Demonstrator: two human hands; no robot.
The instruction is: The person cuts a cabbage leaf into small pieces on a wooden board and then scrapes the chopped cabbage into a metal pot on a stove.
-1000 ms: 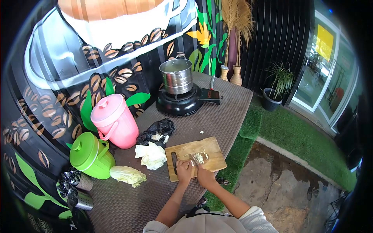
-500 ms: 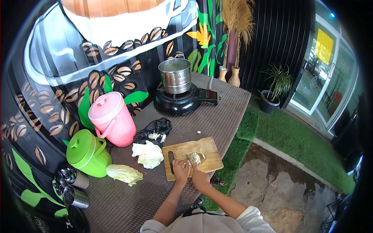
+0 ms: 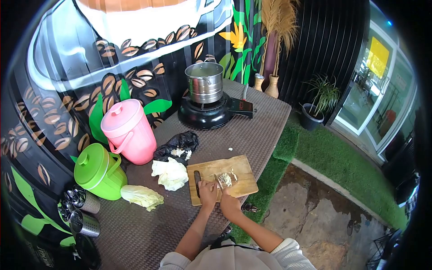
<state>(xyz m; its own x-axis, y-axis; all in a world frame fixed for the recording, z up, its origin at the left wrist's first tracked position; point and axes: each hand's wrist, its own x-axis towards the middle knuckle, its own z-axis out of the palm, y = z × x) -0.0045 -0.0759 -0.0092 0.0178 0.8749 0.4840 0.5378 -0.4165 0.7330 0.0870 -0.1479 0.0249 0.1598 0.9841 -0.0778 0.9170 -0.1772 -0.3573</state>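
A wooden cutting board [image 3: 245, 173] with a dark handle slot lies near the table's front edge. On it is a small heap of finely chopped pale pieces [image 3: 226, 180], with a few scattered to the right. My right hand [image 3: 230, 206] is closed around a knife [image 3: 218, 182], whose thin blade stands just left of the heap; the handle is hidden in my grip. Close beside the blade, my left hand [image 3: 208, 194] rests on the board with fingers bent and pressed together. Whatever lies under those fingertips is too small to make out.
Left of the board are a pale leafy cabbage piece [image 3: 171, 174], a cabbage half [image 3: 142, 197] and a black plastic bag [image 3: 182, 143]. Pink [image 3: 130, 135] and green [image 3: 100, 173] lidded jugs stand beyond. A steel pot [image 3: 204, 83] sits on a black gas stove [image 3: 204, 114].
The camera view has shifted slightly. Both hands stay at the board, with the knife blade now showing a little more beside the chopped heap.
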